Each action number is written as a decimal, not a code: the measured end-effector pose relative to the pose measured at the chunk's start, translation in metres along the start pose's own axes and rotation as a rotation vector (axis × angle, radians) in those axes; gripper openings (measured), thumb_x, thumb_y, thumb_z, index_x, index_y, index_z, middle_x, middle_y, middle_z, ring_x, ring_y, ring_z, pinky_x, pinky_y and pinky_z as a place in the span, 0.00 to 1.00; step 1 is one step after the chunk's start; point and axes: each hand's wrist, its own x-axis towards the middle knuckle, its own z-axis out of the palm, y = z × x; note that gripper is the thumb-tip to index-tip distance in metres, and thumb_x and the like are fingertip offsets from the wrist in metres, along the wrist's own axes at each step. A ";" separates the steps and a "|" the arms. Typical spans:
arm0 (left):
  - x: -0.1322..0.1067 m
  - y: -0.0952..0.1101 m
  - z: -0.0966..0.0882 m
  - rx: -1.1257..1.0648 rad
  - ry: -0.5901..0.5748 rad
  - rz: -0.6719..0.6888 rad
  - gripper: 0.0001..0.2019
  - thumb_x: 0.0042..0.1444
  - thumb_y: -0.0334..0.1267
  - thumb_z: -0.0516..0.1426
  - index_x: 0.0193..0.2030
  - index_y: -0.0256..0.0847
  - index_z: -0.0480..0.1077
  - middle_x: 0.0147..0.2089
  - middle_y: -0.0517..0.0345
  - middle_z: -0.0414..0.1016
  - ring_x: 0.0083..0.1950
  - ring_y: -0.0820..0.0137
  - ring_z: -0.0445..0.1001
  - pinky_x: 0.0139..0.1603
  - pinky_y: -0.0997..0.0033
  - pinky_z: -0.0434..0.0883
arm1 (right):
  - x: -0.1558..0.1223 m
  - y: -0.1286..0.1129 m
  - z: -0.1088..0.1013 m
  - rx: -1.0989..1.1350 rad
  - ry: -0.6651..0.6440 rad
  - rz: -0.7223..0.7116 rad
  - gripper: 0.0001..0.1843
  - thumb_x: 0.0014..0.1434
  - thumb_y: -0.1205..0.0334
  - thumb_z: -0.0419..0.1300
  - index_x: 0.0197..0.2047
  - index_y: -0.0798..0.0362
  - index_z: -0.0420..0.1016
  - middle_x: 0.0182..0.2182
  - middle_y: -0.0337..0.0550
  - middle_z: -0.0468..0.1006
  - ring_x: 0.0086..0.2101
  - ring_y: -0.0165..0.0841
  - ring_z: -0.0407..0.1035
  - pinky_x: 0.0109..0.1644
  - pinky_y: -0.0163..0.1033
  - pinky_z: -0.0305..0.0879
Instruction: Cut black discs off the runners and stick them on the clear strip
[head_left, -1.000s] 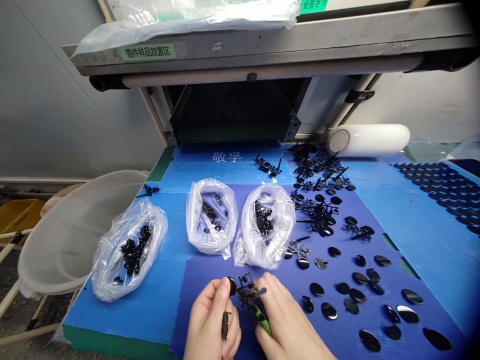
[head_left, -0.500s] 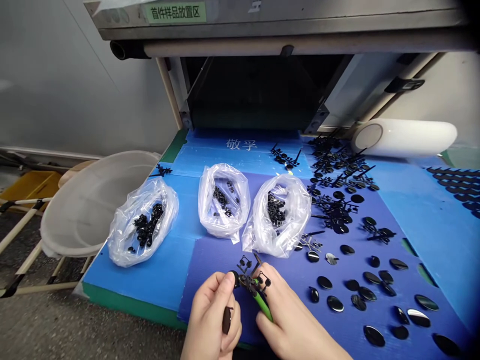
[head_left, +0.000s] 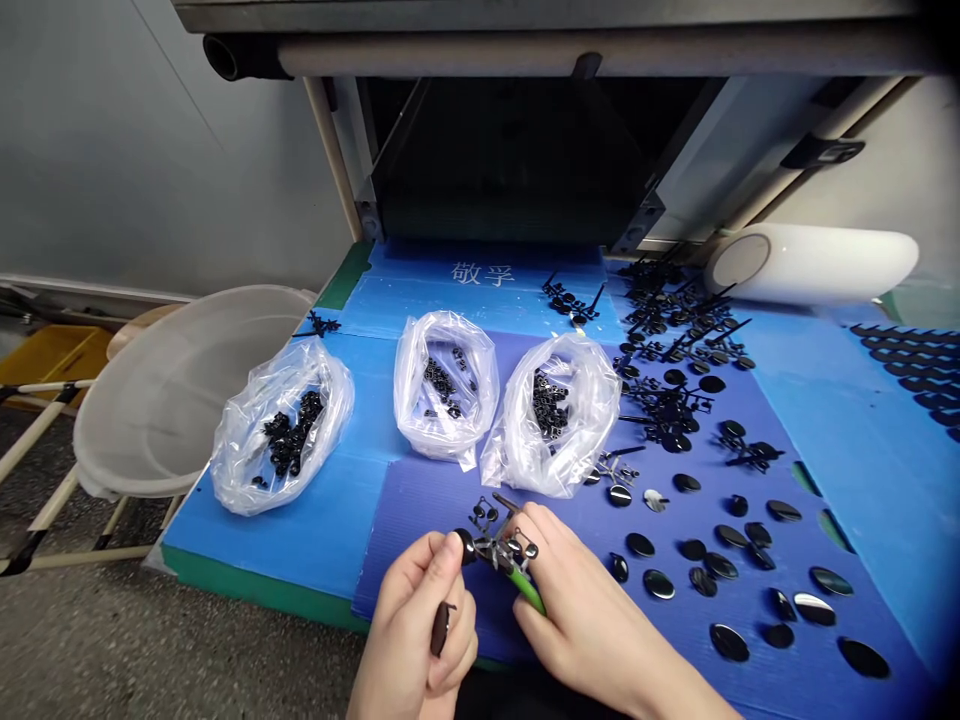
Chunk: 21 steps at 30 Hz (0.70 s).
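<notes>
My left hand (head_left: 416, 615) is closed, its thumb and fingers pinching a round black plastic piece (head_left: 466, 545) on a small moulded sprue (head_left: 484, 514). A second dark oval piece (head_left: 440, 628) is tucked among its lower fingers. My right hand (head_left: 585, 605) is wrapped round green-handled nippers (head_left: 526, 590), whose jaws are at the sprue close to my left fingertips. Whether the blades are closed on the plastic I cannot tell. Just beyond my hands stand a right-hand clear bag (head_left: 589, 440) and a middle clear bag (head_left: 409, 400), both holding small black parts.
Another clear bag (head_left: 232, 455) of black parts is at the left on the blue board (head_left: 300, 550). Loose black ovals (head_left: 658, 584) and piled sprues (head_left: 660, 300) cover the right side. A white roll (head_left: 832, 262) lies behind them; a large whitish tub (head_left: 135, 400) stands left.
The view has tipped down slightly, so the bags and table appear higher. Both hands keep their grips, with the nippers still at the sprue and the sprue turned a little.
</notes>
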 end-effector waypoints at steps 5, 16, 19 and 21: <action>0.000 0.004 -0.001 0.002 0.003 -0.034 0.15 0.54 0.38 0.52 0.20 0.39 0.53 0.12 0.72 0.47 0.10 0.86 0.39 0.10 0.83 0.39 | 0.004 0.003 0.002 -0.008 0.001 -0.006 0.15 0.39 0.77 0.47 0.32 0.52 0.56 0.29 0.41 0.60 0.31 0.37 0.58 0.34 0.40 0.58; 0.027 0.007 -0.021 -0.166 0.048 -0.057 0.15 0.52 0.35 0.54 0.19 0.37 0.55 0.13 0.71 0.52 0.11 0.87 0.39 0.10 0.84 0.38 | 0.021 0.015 0.021 -0.106 -0.067 0.055 0.11 0.45 0.74 0.47 0.31 0.50 0.52 0.23 0.37 0.65 0.24 0.36 0.61 0.26 0.36 0.52; 0.031 0.007 -0.026 -0.154 0.051 -0.057 0.15 0.50 0.36 0.56 0.19 0.37 0.55 0.14 0.72 0.51 0.12 0.87 0.38 0.10 0.84 0.39 | 0.022 0.019 0.017 -0.139 -0.010 0.117 0.09 0.44 0.73 0.48 0.31 0.51 0.54 0.24 0.40 0.65 0.24 0.36 0.61 0.25 0.37 0.51; 0.029 0.007 -0.025 -0.095 0.069 -0.020 0.14 0.48 0.37 0.58 0.20 0.37 0.57 0.14 0.73 0.49 0.12 0.87 0.39 0.10 0.85 0.40 | 0.018 0.018 0.013 -0.169 0.041 0.151 0.09 0.44 0.71 0.51 0.32 0.53 0.58 0.28 0.44 0.66 0.28 0.40 0.62 0.29 0.39 0.53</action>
